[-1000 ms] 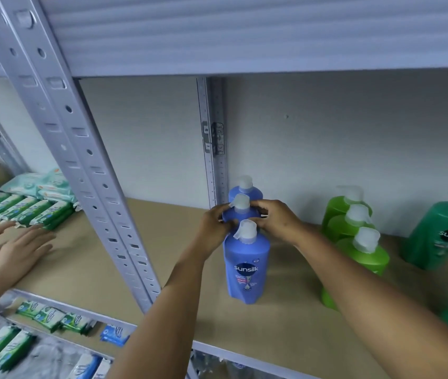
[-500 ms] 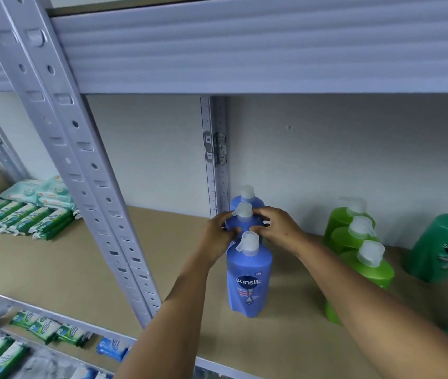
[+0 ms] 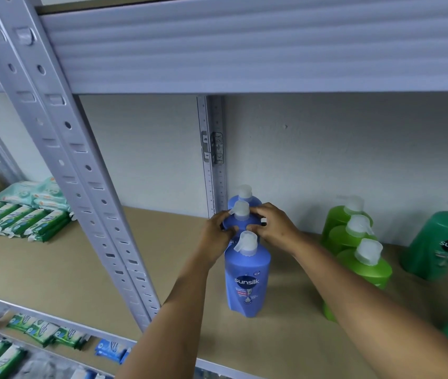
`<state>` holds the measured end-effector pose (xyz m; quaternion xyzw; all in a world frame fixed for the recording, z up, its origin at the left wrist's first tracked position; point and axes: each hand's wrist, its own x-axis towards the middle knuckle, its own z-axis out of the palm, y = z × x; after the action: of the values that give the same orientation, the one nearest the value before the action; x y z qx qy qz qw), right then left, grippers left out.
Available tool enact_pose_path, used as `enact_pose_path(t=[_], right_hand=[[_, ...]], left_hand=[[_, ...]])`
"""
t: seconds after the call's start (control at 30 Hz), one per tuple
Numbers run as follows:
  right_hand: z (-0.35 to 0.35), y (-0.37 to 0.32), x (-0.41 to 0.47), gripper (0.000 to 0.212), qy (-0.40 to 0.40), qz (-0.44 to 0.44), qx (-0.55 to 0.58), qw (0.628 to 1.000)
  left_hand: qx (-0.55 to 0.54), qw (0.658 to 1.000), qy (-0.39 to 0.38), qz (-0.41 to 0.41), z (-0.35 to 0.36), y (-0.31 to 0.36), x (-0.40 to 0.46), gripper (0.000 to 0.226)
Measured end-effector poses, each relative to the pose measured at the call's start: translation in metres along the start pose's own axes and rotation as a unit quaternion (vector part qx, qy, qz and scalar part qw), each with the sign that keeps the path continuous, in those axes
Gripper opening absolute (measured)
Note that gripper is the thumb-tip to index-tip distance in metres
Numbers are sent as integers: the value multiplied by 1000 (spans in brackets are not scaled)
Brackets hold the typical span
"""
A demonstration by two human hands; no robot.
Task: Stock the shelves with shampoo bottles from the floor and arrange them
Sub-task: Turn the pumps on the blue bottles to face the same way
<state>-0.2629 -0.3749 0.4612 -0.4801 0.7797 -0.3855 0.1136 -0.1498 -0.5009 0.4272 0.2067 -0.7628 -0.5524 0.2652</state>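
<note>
Both hands were closed round the middle blue plastic pump bottle (image 3: 240, 224) on the brown shelf board (image 3: 146, 258): left hand (image 3: 218, 232) on its left side, right hand (image 3: 273, 228) on its right. Front blue Sunsilk bottle (image 3: 247, 280) stood just nearer than the fingers, partly blocking the view, w/ a third blue bottle (image 3: 244, 198) behind. Light green pump bottles (image 3: 359, 253) lined up right of the right hand, grey slotted upright (image 3: 91, 184) left of the left hand.

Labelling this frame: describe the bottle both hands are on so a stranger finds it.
On the brown shelf board, by the grey rear upright, three blue bottles stand in a file running front to back. It is the middle blue bottle, gripped at its shoulders by the left hand and right hand; its neighbours stand untouched.
</note>
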Motion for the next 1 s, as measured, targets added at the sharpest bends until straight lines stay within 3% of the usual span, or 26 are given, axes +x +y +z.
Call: enact_pose_path(t=[0.5,0.67,0.8,1.0], right_hand=[[-24,-8,9,40,21,-17,-13,1000],[-27,-17,21,42,-17,-32,-33,999],[-25,-23,26,45,-58,-22,-52,997],[-21,-27,30,33,-53,-38,-73,995]], left_hand=[[-35,998,57,-12,-18,38,-39,26],[41,999,6,22,-26,61,-59,16],[110,993,-45,-8,-24,56,-66,40],[72,995,-68,-4,-18,52,-70,19]])
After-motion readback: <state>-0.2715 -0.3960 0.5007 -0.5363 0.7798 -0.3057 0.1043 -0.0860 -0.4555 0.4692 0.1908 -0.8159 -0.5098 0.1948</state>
